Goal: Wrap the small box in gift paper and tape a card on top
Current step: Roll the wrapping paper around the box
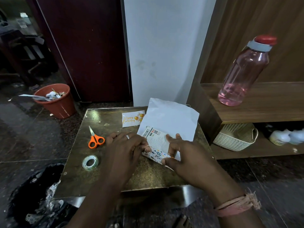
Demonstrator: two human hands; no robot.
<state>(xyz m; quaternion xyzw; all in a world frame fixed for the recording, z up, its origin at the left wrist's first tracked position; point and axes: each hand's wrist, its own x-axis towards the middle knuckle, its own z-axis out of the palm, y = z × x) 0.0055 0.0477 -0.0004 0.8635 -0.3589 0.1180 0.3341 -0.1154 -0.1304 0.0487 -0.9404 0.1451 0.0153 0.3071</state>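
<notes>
Small box (156,137) lying near the right rear of the low brass-toned table (102,175), printed face up, on the white reverse of the gift paper (171,116). Near flap of that paper folded up over the box's near edge, patterned side outward. Left hand (126,145) at the box's left edge, fingers curled and bunched together on the fold; exact contact possibly a pinch, not clear at this angle. Right hand (179,152) pinching the flap's right end between thumb and curled fingers. Birthday card (131,120) flat just behind and left of the paper. Orange scissors (95,139) left of the hands. Tape roll (90,162) nearer, lying flat. Pink bottle (245,73) on the wooden shelf (263,109) at right.
</notes>
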